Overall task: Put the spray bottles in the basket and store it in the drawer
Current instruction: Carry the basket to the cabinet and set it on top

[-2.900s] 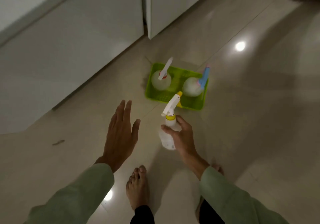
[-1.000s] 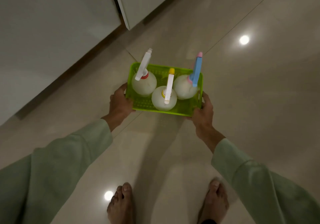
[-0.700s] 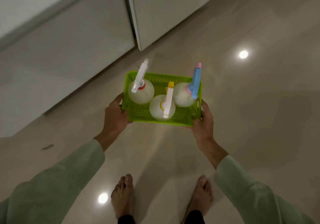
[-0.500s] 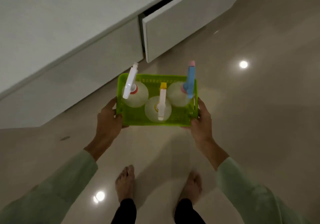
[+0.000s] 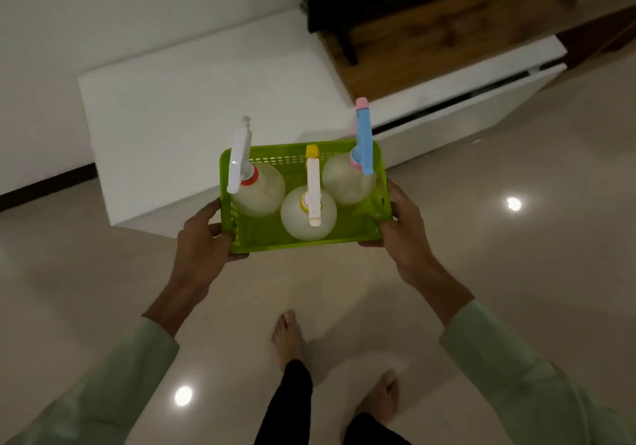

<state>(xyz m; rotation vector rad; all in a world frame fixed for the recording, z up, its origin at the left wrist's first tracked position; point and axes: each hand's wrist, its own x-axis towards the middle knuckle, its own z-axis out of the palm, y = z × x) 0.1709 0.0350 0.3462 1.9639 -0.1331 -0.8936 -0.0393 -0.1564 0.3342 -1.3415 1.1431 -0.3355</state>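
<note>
A bright green plastic basket [image 5: 347,236] is held in the air in front of me, well above the floor. My left hand [image 5: 203,238] grips its left end and my right hand [image 5: 404,233] grips its right end. Three white spray bottles stand upright inside: one with a white trigger and red collar [image 5: 261,188] at the left, one with a yellow nozzle [image 5: 308,215] in the middle front, one with a blue trigger and pink tip [image 5: 347,179] at the right. A white drawer [image 5: 457,114] of the low cabinet stands slightly open beyond the basket, to the right.
A low white cabinet [image 5: 192,107] runs along the wall ahead, with a wooden top section [image 5: 430,41] and a dark object on it. The glossy tiled floor [image 5: 516,272] reflects ceiling lights. My bare feet [image 5: 287,339] stand below the basket.
The last bottle went into the basket, then both hands took its ends and lifted it off the floor. My view has risen, showing the cabinet top and the slightly open drawer.
</note>
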